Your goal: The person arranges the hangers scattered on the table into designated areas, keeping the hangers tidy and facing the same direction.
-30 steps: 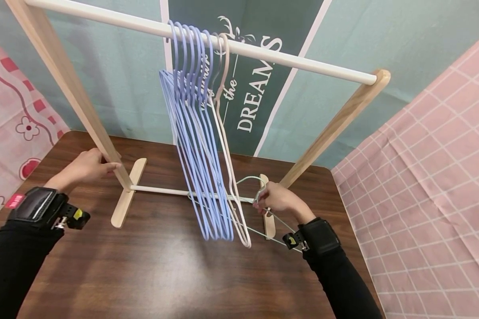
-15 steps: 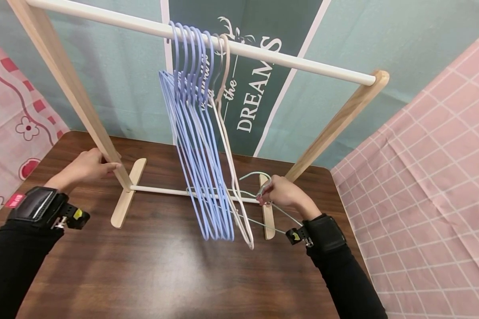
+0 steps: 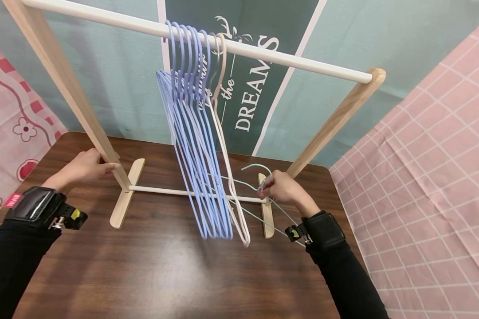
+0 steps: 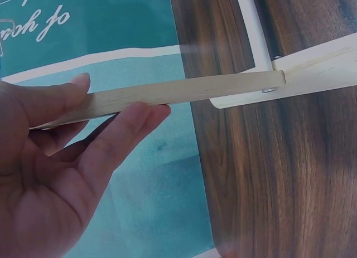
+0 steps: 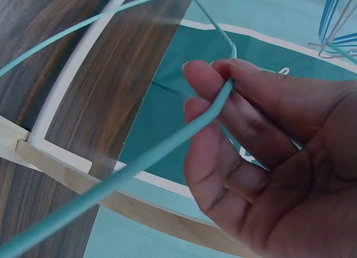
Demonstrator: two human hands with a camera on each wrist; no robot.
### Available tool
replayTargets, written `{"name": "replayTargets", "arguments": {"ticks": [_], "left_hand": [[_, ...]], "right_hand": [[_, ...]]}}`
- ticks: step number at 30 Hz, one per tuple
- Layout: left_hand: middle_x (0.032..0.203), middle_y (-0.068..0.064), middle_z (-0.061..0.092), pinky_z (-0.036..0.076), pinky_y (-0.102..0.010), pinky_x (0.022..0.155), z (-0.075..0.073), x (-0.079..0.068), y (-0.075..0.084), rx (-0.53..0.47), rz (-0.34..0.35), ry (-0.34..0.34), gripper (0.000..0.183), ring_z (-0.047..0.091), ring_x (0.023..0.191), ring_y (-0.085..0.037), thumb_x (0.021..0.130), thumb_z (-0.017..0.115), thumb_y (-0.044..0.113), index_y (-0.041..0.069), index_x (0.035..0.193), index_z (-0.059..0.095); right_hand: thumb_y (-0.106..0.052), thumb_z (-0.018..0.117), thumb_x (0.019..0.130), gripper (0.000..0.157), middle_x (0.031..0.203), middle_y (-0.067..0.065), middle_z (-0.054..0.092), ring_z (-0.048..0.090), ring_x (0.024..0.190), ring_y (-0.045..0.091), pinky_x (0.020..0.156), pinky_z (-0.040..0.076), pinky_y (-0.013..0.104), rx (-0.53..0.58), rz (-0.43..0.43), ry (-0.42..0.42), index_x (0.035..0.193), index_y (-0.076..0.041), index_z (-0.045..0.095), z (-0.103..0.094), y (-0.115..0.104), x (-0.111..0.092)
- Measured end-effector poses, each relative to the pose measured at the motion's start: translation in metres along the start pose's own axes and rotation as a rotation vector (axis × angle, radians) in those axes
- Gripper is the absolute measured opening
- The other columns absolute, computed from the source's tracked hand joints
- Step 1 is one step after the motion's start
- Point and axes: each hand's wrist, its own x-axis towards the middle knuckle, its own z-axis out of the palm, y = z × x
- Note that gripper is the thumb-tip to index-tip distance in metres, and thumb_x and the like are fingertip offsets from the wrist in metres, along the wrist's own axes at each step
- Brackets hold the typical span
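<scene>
My right hand (image 3: 281, 186) pinches a thin mint-green clothes hanger (image 5: 128, 171) at its neck, between thumb and fingers. The hook of this hanger curves up beside the fingertips in the head view, and part of its frame passes behind the other hangers. On the left, my left hand (image 3: 88, 165) holds the wooden post (image 4: 184, 89) of a clothes rack, low down near its foot. Several blue hangers (image 3: 225, 226) hang together from the rack's white rail (image 3: 303, 62). Beside them hangs a whitish hanger with a beige hook (image 3: 223, 57); a grey hook shows between.
The rack's right post (image 3: 331, 122) stands just behind my right hand. A white lower bar (image 3: 163, 191) joins the two wooden feet (image 3: 121, 210) on the brown table (image 3: 163, 283). Fabric (image 3: 435, 177) surrounds the table at the back and sides.
My right hand has moved slightly up and to the right, raising the mint-green hanger with it. The left hand stays on the post. The whitish hanger has swung a little out and back.
</scene>
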Motion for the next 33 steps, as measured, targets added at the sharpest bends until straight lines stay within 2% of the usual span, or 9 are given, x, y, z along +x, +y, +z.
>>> {"name": "replayTargets", "arguments": {"ticks": [4,11,17,26,33], "left_hand": [[0.101,-0.033,0.056,0.049,-0.035,0.061,-0.001,0.0,-0.001,-0.004,0.0,-0.011,0.041,0.062,0.078,-0.024,0.095,0.049,0.019,-0.014,0.118,0.046],[0.1,-0.034,0.056,0.05,-0.029,0.058,-0.002,0.002,-0.005,-0.018,0.015,-0.022,0.04,0.063,0.079,-0.026,0.095,0.05,0.016,-0.015,0.119,0.044],[0.098,-0.033,0.057,0.049,-0.029,0.057,-0.002,0.003,-0.004,-0.013,0.028,-0.014,0.039,0.063,0.076,-0.024,0.095,0.05,0.014,-0.016,0.119,0.044],[0.096,-0.032,0.058,0.049,-0.03,0.057,-0.002,0.002,-0.004,-0.001,0.03,-0.015,0.038,0.063,0.077,-0.028,0.095,0.049,0.015,-0.016,0.117,0.045],[0.1,-0.034,0.057,0.05,-0.031,0.059,-0.002,0.002,-0.004,-0.007,0.026,-0.02,0.039,0.063,0.078,-0.026,0.095,0.049,0.015,-0.016,0.119,0.044]], "right_hand": [[-0.001,0.059,0.085,0.016,0.08,0.005,0.067,0.048,0.054,0.012,0.05,0.039,0.023,0.029,0.026,0.012,0.075,-0.004,0.071,-0.001,-0.002,0.001],[-0.003,0.061,0.086,0.012,0.082,0.01,0.067,0.061,0.058,0.019,0.054,0.052,0.031,0.035,0.026,0.046,0.078,0.0,0.07,-0.004,-0.004,0.002],[-0.001,0.06,0.085,0.011,0.077,0.017,0.066,0.062,0.058,0.022,0.057,0.053,0.035,0.085,0.018,0.061,0.081,0.004,0.069,-0.008,-0.007,0.0],[0.003,0.059,0.085,0.01,0.075,0.019,0.064,0.062,0.059,0.021,0.056,0.054,0.034,0.193,0.073,0.067,0.087,0.01,0.065,-0.016,-0.013,-0.004],[0.006,0.057,0.085,0.01,0.075,0.023,0.063,0.062,0.058,0.022,0.059,0.054,0.039,0.21,0.029,0.091,0.088,0.012,0.064,-0.026,-0.025,-0.009]]}}
